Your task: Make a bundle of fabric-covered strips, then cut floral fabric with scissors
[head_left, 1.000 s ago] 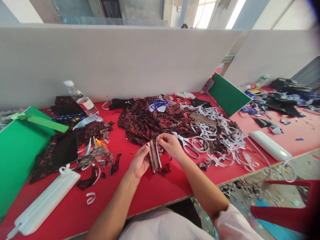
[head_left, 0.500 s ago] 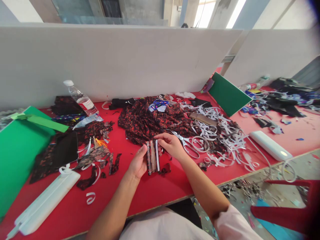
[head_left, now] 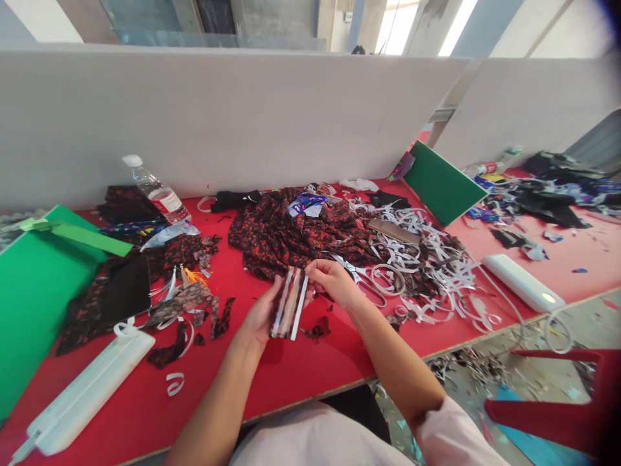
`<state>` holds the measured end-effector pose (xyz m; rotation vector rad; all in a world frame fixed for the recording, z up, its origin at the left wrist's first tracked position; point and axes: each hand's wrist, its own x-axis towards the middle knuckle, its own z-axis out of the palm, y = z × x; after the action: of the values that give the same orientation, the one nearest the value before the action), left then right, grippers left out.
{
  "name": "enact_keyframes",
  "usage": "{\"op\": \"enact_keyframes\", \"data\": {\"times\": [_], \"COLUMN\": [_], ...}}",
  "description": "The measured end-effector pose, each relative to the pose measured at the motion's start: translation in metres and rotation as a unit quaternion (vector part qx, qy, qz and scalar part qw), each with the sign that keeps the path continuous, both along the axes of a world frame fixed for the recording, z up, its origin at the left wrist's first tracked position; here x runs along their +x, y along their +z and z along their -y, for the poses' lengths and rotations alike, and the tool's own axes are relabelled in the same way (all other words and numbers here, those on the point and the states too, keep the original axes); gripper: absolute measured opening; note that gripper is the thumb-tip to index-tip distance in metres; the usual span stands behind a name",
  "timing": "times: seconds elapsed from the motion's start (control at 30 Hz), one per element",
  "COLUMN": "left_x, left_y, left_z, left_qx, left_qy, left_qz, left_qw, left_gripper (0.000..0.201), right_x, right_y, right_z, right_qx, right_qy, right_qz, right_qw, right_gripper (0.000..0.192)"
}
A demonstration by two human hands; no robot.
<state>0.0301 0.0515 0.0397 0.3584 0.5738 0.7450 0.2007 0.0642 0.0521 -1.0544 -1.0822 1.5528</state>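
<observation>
Two hands, left hand [head_left: 259, 315] and right hand [head_left: 331, 283], both pinch closed on one small strip bundle [head_left: 289, 303] above one red counter [head_left: 301, 369]; one pair of scissors [head_left: 361, 277] lies near.

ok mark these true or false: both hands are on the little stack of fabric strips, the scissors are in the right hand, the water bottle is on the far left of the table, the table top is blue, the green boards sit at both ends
1. Both hands hold the stack of fabric strips. True: the left hand supports it and the right hand pinches its top.
2. The scissors are in the right hand. False: they lie on the table just beyond it.
3. The water bottle is at the far left. True.
4. The table top is blue. False: it is red.
5. Green boards sit at both ends. True: one at left, one at right.
</observation>
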Motion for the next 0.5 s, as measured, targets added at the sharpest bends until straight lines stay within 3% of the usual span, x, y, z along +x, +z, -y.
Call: {"op": "enact_keyframes", "data": {"times": [0.07,0.13,0.23,0.33,0.5], "left_x": [-0.003,-0.002,0.003,0.008,0.006], "left_y": [-0.002,-0.004,-0.004,0.0,0.005], "left_z": [-0.004,-0.006,-0.005,-0.002,-0.001], "left_qx": [0.037,0.092,0.165,0.217,0.243], "left_qy": [0.03,0.122,0.228,0.266,0.327], "left_qz": [0.004,-0.022,-0.074,-0.095,-0.124], "left_qw": [0.999,0.988,0.957,0.934,0.905], "left_gripper": [0.031,0.027,0.045,0.06,0.061], "right_x": [0.003,0.007,0.01,0.01,0.005], "right_y": [-0.002,-0.005,-0.009,-0.012,-0.013], "right_z": [-0.005,-0.01,-0.014,-0.015,-0.012], "right_qx": [-0.064,-0.1,-0.116,-0.135,-0.166], "right_qy": [-0.045,-0.078,-0.086,-0.073,-0.037], "right_qz": [-0.075,-0.11,-0.11,-0.108,-0.09], "right_qw": [0.994,0.986,0.983,0.982,0.981], "right_gripper": [0.017,0.016,0.015,0.014,0.014]}}
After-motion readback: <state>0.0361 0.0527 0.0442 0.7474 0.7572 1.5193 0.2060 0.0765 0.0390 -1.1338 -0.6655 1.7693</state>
